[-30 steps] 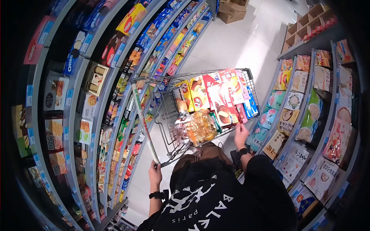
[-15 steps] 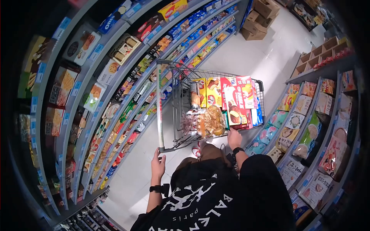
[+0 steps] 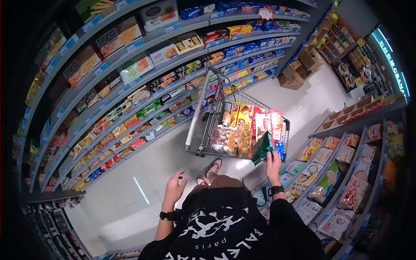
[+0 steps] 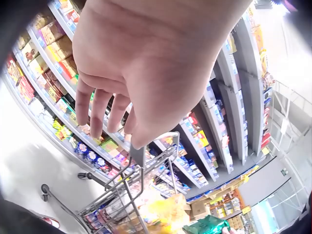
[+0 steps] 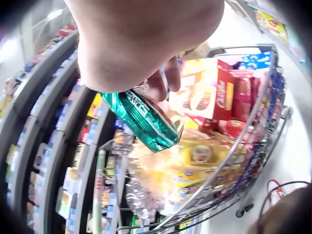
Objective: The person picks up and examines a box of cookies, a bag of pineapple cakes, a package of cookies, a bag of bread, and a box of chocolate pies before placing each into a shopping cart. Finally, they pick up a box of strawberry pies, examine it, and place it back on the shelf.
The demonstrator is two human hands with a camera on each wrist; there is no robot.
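We hold a green packet over a loaded shopping cart in a snack aisle.

Nearest to us, our left hand (image 3: 174,189) hangs free of the cart, its fingers (image 4: 100,113) loosely curled and holding nothing. Our right hand (image 3: 273,161) has its fingers (image 5: 161,84) curled round a shiny green packet (image 3: 262,147), lifted above the near right corner of the shopping cart (image 3: 202,151). The wire basket is packed full: clear bags of golden pastries (image 3: 232,139) lie at the near end, while yellow boxes (image 3: 244,115) and red boxes (image 3: 268,122) stand upright behind them. Beyond the cart, long shelves (image 3: 130,93) carry rows of biscuit boxes, and brown cartons (image 3: 299,69) sit on the floor farther down the aisle.
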